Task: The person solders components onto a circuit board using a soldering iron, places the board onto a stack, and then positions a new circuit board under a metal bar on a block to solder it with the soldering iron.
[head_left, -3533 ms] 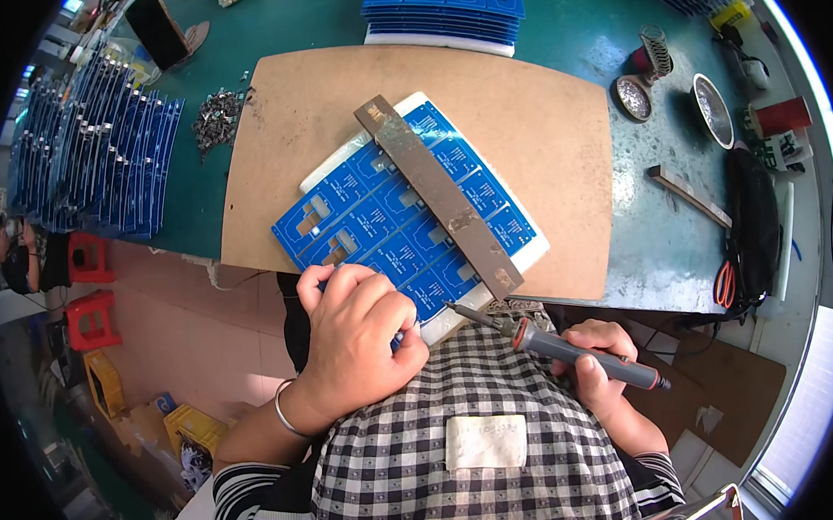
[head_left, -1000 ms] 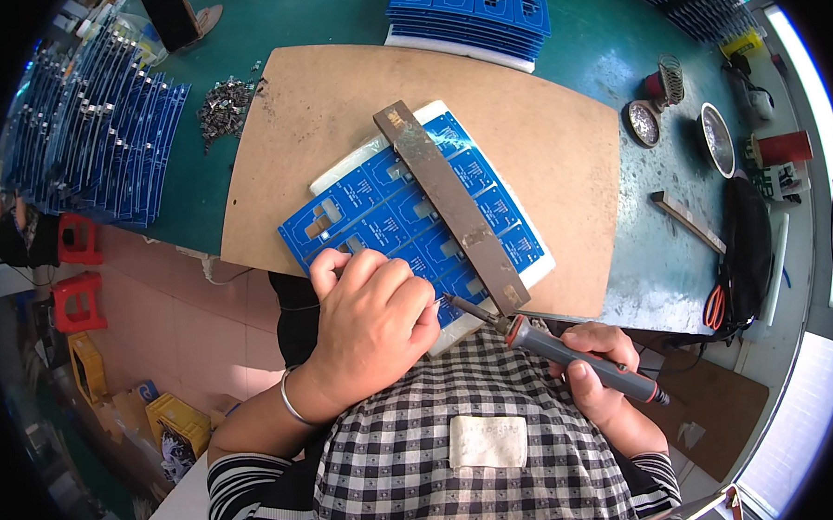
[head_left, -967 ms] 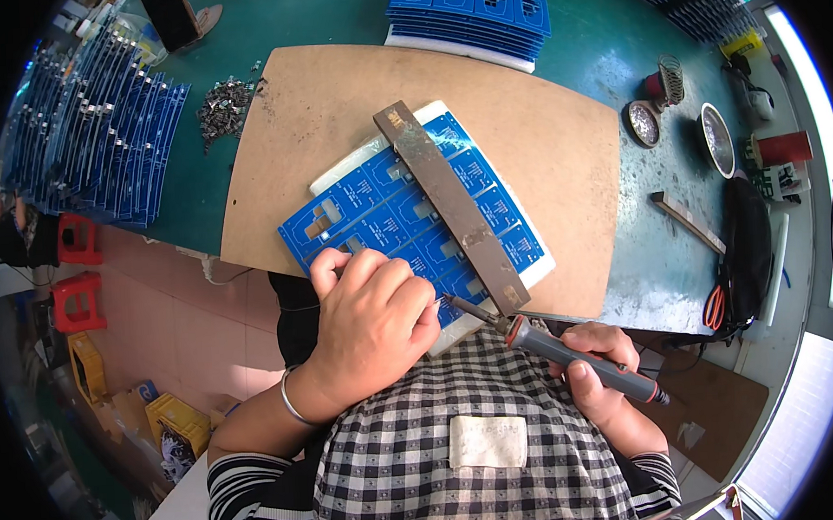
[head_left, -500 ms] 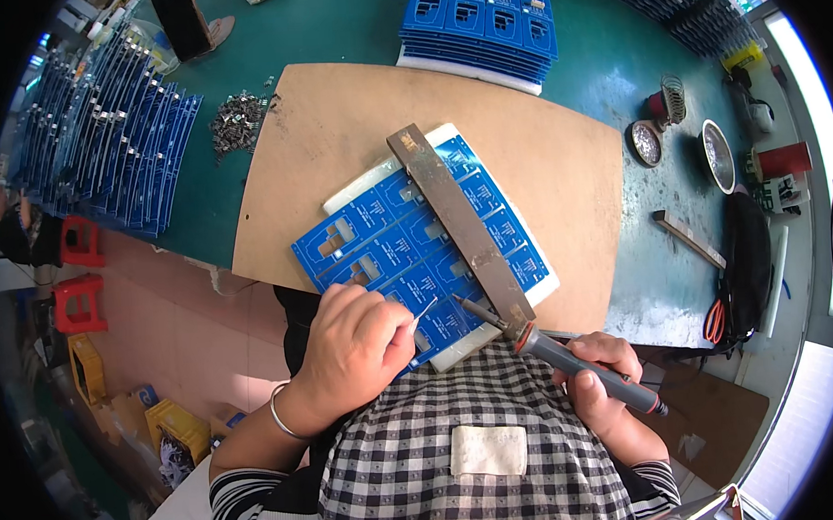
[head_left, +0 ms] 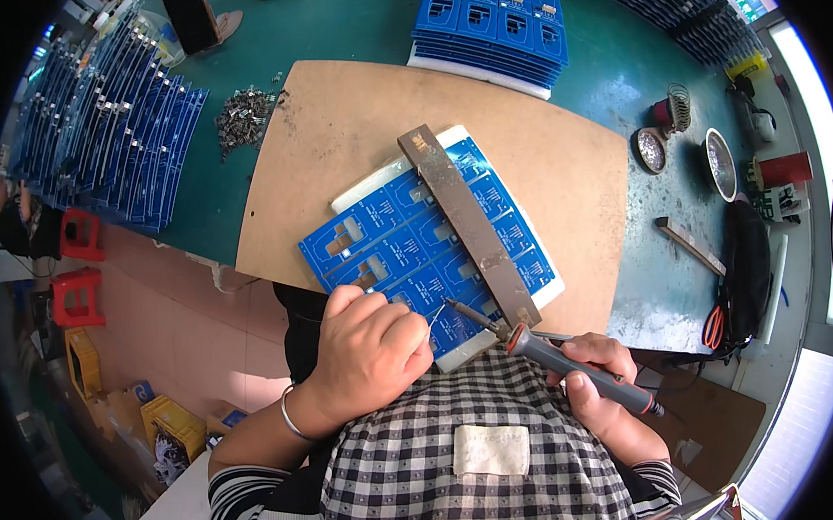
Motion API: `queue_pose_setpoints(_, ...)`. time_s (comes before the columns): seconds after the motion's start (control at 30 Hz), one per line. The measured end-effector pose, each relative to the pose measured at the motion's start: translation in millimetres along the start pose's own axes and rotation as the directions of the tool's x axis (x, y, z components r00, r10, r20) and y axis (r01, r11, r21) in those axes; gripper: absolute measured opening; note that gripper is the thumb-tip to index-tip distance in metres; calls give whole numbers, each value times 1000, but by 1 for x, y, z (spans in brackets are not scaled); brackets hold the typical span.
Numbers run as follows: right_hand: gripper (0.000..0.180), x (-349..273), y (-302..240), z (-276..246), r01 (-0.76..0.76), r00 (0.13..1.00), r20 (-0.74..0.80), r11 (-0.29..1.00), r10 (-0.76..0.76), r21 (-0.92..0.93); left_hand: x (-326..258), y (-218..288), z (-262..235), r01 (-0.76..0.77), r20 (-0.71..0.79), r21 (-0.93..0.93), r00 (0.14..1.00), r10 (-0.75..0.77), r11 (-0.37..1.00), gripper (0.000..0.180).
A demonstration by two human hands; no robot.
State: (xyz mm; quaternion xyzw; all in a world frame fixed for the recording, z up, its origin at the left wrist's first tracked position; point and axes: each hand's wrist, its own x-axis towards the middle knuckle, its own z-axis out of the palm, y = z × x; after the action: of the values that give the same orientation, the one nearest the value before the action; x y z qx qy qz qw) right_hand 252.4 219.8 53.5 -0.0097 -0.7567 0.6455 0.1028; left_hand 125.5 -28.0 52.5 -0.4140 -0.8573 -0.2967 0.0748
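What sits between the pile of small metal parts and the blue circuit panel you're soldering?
In the head view, only bare brown board lies between the metal parts and the circuit panel; the parts rest on the green mat.

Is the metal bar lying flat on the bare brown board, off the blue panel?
No, the metal bar lies diagonally across the blue circuit panel.

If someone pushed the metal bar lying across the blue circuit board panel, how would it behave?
The metal bar looks flat, rigid and probably heavy for its size, so it would likely slide, not roll. It lies diagonally on the blue panel, probably weighing it down.
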Motion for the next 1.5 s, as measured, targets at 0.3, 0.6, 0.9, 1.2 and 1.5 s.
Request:
queue_pose_setpoints(0.3, 28, -3, 4, 0, -11, 1000, 6, 1000, 11, -1, 0, 1, 3, 17, 14, 34, 1000, -18, 999, 21)
queue_pose_setpoints(0.6, 27, 2, 4, 2, -1, 1000, 21, 1000, 0, 29, 4, -1, 4, 15, 2, 54, 1000, -15, 998, 22)
queue_pose_setpoints(0.9, 28, 7, 5, 2, 26, 999, 41, 1000, -26, 2, 8, -3, 8, 22, -16, 70, 1000, -21, 997, 23)
queue_pose_setpoints(1.2, 29, 6, 7, 5, 69, 997, -48, 997, -67, 37, 10, -4, 3, 27, -51, 60, 998, -24, 998, 21)
queue_pose_setpoints(1.5, 29, 5, 7, 5, 37, 999, -7, 999, -37, -3, 11, -4, 6, 27, -37, 66, 999, -24, 997, 21)
